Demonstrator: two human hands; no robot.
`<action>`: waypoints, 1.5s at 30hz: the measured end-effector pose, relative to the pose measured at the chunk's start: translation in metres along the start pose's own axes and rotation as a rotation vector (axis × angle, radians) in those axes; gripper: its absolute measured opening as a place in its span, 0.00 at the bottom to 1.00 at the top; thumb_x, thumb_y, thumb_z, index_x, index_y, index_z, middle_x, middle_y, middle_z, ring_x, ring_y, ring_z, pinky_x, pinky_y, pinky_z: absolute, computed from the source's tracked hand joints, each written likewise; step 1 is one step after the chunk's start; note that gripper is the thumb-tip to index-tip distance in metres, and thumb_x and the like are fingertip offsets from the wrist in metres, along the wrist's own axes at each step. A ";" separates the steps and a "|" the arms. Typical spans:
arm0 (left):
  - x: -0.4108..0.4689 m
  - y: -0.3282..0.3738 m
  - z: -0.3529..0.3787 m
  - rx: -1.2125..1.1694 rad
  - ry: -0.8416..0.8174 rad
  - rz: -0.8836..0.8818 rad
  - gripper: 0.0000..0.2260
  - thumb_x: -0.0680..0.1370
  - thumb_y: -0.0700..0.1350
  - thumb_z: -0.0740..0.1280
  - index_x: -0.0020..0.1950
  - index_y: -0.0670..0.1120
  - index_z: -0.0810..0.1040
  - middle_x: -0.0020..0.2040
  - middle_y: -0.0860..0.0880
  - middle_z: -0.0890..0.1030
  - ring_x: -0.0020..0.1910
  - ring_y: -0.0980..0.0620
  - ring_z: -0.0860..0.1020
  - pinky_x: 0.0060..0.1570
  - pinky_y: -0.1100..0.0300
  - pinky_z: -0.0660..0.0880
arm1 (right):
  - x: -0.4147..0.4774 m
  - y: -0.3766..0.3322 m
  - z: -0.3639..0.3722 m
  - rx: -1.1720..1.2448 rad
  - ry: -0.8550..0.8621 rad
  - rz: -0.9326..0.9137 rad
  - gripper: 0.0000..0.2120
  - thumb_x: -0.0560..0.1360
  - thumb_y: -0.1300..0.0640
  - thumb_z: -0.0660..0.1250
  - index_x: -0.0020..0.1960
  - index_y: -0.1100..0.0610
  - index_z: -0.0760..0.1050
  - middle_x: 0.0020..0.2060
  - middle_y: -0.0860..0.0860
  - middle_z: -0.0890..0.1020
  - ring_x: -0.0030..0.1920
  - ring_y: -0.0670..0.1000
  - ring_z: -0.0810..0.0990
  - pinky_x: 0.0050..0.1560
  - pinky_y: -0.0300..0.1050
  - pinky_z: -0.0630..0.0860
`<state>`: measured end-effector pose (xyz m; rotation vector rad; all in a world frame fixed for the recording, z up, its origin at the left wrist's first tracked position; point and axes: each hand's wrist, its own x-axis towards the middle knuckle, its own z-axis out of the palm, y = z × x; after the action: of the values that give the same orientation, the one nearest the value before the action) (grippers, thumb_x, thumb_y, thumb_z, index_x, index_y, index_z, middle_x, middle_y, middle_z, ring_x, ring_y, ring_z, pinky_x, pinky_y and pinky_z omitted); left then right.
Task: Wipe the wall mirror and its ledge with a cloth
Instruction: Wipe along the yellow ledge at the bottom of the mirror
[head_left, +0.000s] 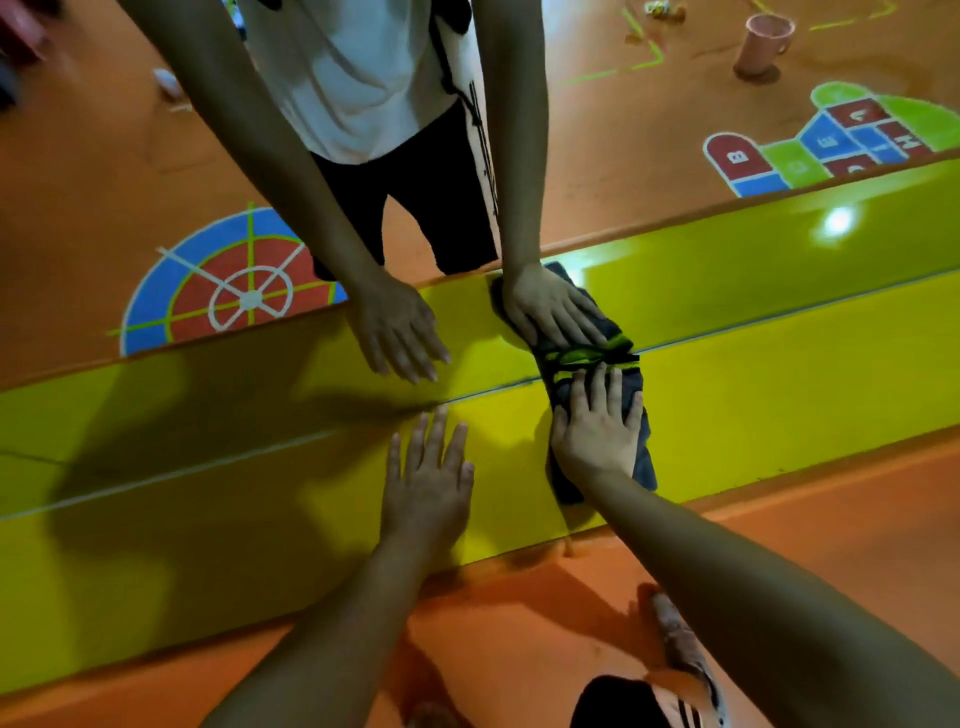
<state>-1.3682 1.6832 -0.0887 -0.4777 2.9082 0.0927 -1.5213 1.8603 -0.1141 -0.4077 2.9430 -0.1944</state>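
A yellow ledge (208, 519) runs across the view at the foot of the wall mirror (623, 130). The mirror fills the upper half and reflects my arms, my body and the orange floor. My right hand (597, 431) presses flat on a dark grey cloth (644, 462) with green stripes, which lies on the ledge right against the mirror. My left hand (426, 483) rests flat on the bare ledge to the left of the cloth, fingers straight and pointing at the glass.
Orange floor (779, 545) lies below the ledge. The mirror reflects a pink cup (763, 44), a hopscotch floor marking (831, 140) and a round target marking (228, 286). My foot (680, 639) shows low in the view.
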 end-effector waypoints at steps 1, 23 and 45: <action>-0.012 -0.028 0.004 -0.002 -0.008 -0.029 0.26 0.81 0.56 0.52 0.76 0.51 0.74 0.79 0.46 0.69 0.78 0.45 0.68 0.74 0.42 0.55 | -0.010 -0.026 0.005 0.000 -0.007 0.009 0.31 0.84 0.44 0.49 0.84 0.55 0.50 0.84 0.56 0.47 0.83 0.57 0.39 0.80 0.64 0.40; -0.085 -0.217 0.023 -0.020 0.128 -0.123 0.26 0.83 0.56 0.50 0.78 0.51 0.71 0.80 0.46 0.68 0.80 0.44 0.65 0.75 0.42 0.54 | -0.093 -0.227 0.051 0.003 0.005 -0.046 0.32 0.81 0.43 0.48 0.82 0.55 0.58 0.83 0.56 0.53 0.83 0.58 0.45 0.79 0.65 0.42; -0.278 -0.649 0.073 -0.047 0.229 -0.161 0.25 0.83 0.55 0.52 0.78 0.49 0.72 0.79 0.45 0.69 0.79 0.42 0.66 0.75 0.40 0.57 | -0.274 -0.674 0.140 0.013 -0.075 -0.170 0.31 0.85 0.43 0.49 0.84 0.52 0.48 0.84 0.55 0.45 0.83 0.57 0.38 0.79 0.65 0.37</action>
<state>-0.8873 1.1627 -0.1243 -0.7755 3.0797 0.0884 -1.0621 1.2787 -0.1097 -0.6492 2.8317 -0.2139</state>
